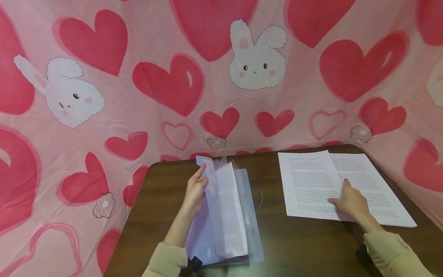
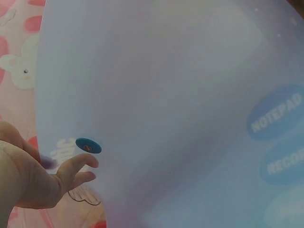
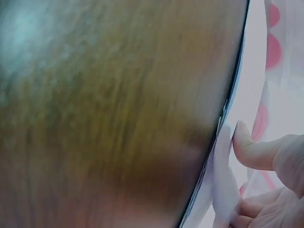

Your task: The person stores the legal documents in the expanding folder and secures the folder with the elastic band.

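My left grip (image 1: 196,188) pinches the lavender folder (image 1: 199,240) near its upper left edge, left of centre on the bench (image 1: 277,246) in the head view; my right grip (image 1: 352,201) spreads over the loose sheets (image 1: 306,184). In the left wrist view, the cover (image 2: 156,109) looks light, smooth and bendy, best taken by its free edge. In the right wrist view, my thumb touches paper; it should slide and crease easily, so I'd hold it lightly.
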Tool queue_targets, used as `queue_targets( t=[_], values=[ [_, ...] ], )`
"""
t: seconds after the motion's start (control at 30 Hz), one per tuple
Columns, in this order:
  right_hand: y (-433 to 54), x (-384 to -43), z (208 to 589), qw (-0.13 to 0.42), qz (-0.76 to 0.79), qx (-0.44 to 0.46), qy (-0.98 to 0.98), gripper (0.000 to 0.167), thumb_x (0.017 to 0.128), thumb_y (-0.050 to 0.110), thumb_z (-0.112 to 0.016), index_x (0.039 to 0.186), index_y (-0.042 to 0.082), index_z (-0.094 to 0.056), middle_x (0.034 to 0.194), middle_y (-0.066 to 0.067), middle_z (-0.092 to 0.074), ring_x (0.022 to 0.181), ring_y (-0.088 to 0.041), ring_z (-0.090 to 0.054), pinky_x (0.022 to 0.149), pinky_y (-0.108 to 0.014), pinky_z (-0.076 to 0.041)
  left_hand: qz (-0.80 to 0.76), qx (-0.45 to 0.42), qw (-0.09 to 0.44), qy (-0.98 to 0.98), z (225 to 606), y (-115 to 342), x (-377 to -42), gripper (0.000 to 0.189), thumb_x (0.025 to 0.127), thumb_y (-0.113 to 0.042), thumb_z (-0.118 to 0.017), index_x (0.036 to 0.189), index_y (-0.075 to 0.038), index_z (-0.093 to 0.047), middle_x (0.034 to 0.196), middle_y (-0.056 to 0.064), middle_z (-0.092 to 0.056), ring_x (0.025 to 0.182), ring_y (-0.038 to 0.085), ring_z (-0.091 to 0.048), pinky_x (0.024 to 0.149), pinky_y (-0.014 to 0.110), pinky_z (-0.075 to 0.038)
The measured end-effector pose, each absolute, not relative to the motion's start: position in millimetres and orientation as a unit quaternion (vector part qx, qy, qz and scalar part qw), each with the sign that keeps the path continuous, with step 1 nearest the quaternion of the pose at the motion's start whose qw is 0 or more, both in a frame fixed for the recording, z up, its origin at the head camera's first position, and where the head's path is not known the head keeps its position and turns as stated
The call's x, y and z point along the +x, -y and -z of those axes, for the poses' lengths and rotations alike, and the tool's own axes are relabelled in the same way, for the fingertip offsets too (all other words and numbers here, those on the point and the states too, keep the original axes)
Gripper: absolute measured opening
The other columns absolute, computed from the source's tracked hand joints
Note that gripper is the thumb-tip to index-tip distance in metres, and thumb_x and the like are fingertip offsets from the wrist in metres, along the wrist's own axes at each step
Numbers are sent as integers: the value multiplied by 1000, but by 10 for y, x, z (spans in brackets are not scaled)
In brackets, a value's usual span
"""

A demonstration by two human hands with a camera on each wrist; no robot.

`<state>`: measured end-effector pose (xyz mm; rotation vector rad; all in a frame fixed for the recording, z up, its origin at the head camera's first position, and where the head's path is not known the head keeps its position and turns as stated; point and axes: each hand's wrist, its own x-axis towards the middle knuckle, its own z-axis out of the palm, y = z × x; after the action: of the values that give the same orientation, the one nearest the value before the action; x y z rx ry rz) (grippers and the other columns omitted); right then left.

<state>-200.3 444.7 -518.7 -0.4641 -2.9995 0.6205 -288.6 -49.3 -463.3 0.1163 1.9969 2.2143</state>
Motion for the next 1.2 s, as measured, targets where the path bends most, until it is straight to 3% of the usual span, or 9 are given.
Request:
queue_targets(
  t=[0.1,0.23,0.4,0.5,0.57,0.7,0.83,1.0,1.2],
  values=[
    [-4438,-2001,5171,3,-224,-167,960,86,90,15,-87,140,-33,-36,124,-55,-55,105,-66,-63,88,-70,-56,-738,41,82,-668,4630,494,-2884,67,110,-1,-45,174,-9,-28,108,0,-36,79,10,-34,89,38,-36],
    [-4436,-1978,5179,22,-238,-151,959,62,95,9,-75,132,-30,-44,116,-50,-61,96,-60,-65,81,-66,-55,-740,39,83,-667,4631,495,-2880,67,110,-1,-45,174,-9,-29,95,-5,-31,74,9,-32,94,43,-37],
    [-4376,-1922,5194,70,-253,-113,958,47,100,1,-63,134,-27,-48,114,-48,-65,92,-56,-69,75,-62,-56,-749,46,87,-655,4637,497,-2885,67,111,0,-44,175,-8,-26,151,22,-45,111,21,-43,123,75,-31],
    [-4307,-1887,5195,85,-264,-92,956,44,102,0,-62,134,-27,-50,115,-49,-66,95,-56,-72,74,-59,-58,-747,47,85,-657,4640,505,-2887,66,111,0,-45,174,-7,-27,155,23,-44,112,21,-44,122,71,-36],
    [-4253,-1868,5187,79,-270,-78,956,44,102,0,-61,135,-27,-50,117,-50,-65,94,-52,-72,74,-58,-59,-744,40,79,-662,4641,509,-2885,66,110,0,-46,174,-8,-29,113,7,-53,86,13,-44,101,41,-51],
    [-4146,-1824,5198,59,-263,-52,962,41,99,-1,-65,130,-27,-55,119,-49,-64,99,-53,-70,82,-64,-57,-738,37,70,-670,4640,519,-2877,66,110,1,-47,173,-8,-32,84,-8,-32,59,4,-27,54,21,-23],
    [-4032,-1787,5239,76,-225,-39,971,36,93,-3,-71,120,-25,-62,113,-45,-65,99,-55,-66,85,-68,-54,-741,44,69,-667,4644,523,-2876,65,111,0,-47,173,-7,-30,102,-3,-41,60,5,-27,53,18,-23],
    [-3909,-1750,5288,108,-187,-48,975,40,89,0,-79,118,-23,-64,121,-50,-60,111,-68,-60,90,-75,-50,-741,43,72,-666,4648,537,-2874,66,110,-1,-46,174,-8,-29,161,20,-41,64,6,-27,56,20,-23],
    [-3876,-1745,5302,93,-202,-57,973,36,89,-1,-81,115,-16,-62,100,-37,-66,81,-40,-62,71,-56,-51,-742,46,75,-665,4649,545,-2868,67,110,0,-46,174,-8,-28,174,24,-29,64,6,-28,57,20,-24]
  ],
)
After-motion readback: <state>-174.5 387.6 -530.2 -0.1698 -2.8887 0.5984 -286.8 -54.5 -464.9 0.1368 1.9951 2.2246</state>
